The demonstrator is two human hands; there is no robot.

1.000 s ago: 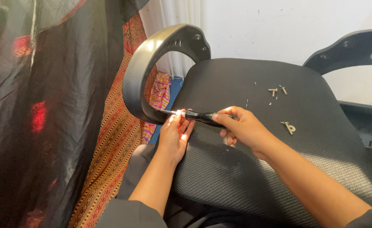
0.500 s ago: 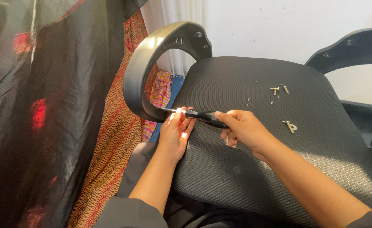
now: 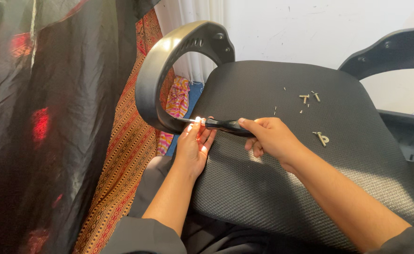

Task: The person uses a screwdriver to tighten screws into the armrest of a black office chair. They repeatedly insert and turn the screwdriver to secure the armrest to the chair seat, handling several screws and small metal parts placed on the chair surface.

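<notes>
Here a slim black-handled screwdriver meets the curved armrest.

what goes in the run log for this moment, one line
right hand: grips screwdriver, tip at armrest base | left hand: fingers beside shaft | loose screws on seat

A white wall fills the frame from twelve to two o'clock, its paint lightly scuffed and marked. At twelve o'clock a pale pleated curtain hangs beside it, brightly lit. From seven to eleven o'clock a glossy black cloth drapes down in folds, with red patches glowing through it. Just beside it, running from six toward eleven o'clock, lies an orange fabric woven with fine dark patterns. Near the centre, a pink and yellow patterned cloth rests against a blue patch. Daylight falls strong and even.
</notes>
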